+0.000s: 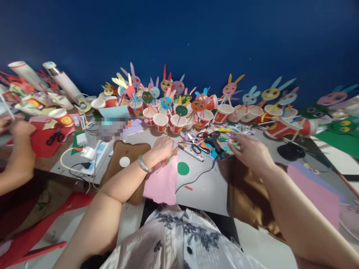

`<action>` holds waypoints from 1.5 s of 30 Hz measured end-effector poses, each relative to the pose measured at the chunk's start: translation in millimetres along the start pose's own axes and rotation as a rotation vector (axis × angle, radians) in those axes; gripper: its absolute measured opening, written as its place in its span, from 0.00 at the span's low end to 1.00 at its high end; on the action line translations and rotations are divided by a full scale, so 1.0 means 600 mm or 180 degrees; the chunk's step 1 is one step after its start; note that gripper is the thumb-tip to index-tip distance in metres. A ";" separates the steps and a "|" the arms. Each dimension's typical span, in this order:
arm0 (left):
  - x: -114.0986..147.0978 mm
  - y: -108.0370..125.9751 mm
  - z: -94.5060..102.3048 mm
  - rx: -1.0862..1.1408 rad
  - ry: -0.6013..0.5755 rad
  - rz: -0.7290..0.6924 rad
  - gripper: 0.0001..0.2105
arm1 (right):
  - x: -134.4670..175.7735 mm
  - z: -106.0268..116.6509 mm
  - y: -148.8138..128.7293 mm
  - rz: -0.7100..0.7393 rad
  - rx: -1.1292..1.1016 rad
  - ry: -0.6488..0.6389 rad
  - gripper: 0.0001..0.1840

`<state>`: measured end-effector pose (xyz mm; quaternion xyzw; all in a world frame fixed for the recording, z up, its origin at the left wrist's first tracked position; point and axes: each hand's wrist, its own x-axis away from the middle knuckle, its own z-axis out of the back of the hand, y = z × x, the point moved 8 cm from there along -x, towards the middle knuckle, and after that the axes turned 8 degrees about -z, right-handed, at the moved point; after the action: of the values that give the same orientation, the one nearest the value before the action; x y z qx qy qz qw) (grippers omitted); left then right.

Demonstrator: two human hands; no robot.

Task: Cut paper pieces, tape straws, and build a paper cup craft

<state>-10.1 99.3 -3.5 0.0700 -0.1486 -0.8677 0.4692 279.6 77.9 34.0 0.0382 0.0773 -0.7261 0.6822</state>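
My left hand [164, 148], with a bangle on the wrist, is over the top of a pink paper sheet [161, 183]. Its fingers are curled together around something thin that I cannot make out. A grey marker [191, 153] lies beside its fingertips, and a green paper circle [183, 168] rests to the right of the sheet. My right hand [251, 151] reaches over the right side of a pile of coloured paper scraps [217, 149], fingers stretched out and partly apart. A black glue gun [214, 141] and black-handled scissors [199, 149] lie on the scraps between my hands.
Paper cups [160, 121] with paper rabbit heads line the back against a blue wall. A brown bear-shaped cushion [114, 160] is at left, a brown cloth item [244, 190] under my right arm. A power strip [97, 158] and another person's arm [21, 153] are further left.
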 end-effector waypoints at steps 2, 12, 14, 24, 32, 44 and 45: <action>-0.001 0.000 -0.007 0.0144 -0.0124 0.0000 0.10 | 0.024 -0.009 -0.055 0.0346 -0.0115 -0.0184 0.19; -0.014 -0.009 -0.036 0.1108 -0.0345 -0.0170 0.14 | 0.080 -0.046 -0.175 0.1069 -0.1274 -0.0982 0.13; -0.016 0.000 -0.035 0.1744 -0.0339 -0.0351 0.15 | 0.072 -0.051 -0.185 0.0876 -0.1881 -0.1227 0.15; -0.025 0.015 -0.014 0.3885 0.0410 -0.0293 0.24 | 0.017 -0.068 -0.240 -0.0136 -0.4137 -0.1662 0.24; -0.023 0.025 -0.014 0.3617 0.0109 -0.0519 0.25 | -0.019 -0.044 -0.237 -0.0170 -0.4307 -0.1141 0.24; -0.021 0.022 -0.012 0.3502 0.0435 -0.0405 0.27 | -0.026 -0.042 -0.254 0.0168 -0.4241 -0.1421 0.23; -0.022 0.023 -0.011 0.3463 0.0421 -0.0450 0.27 | -0.030 -0.042 -0.252 0.0175 -0.4244 -0.1420 0.23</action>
<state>9.7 101.9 -5.7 0.3665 -0.5406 -0.6889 0.3143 129.0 108.2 21.3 -0.5360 0.3632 -0.4969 0.5778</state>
